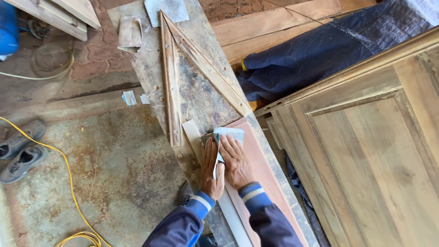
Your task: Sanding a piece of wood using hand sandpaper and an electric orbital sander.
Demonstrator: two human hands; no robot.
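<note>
Both hands press flat on a folded sheet of grey sandpaper point(230, 134) lying on a reddish wooden board point(265, 178). My left hand point(211, 171) lies along the board's pale left edge strip point(191, 132), fingers together. My right hand point(236, 162) sits beside it on the sandpaper, fingers pointing away from me. The board rests on a worn workbench point(196, 98). Dark blue sleeves with striped cuffs cover both wrists.
A triangular wooden frame point(173, 77) is fixed to the bench beyond the board. A panelled wooden door point(366, 151) stands to the right. A dark tarp point(320, 50) covers planks. A yellow cable point(68, 183) and grey shoes point(20, 151) lie on the floor at left.
</note>
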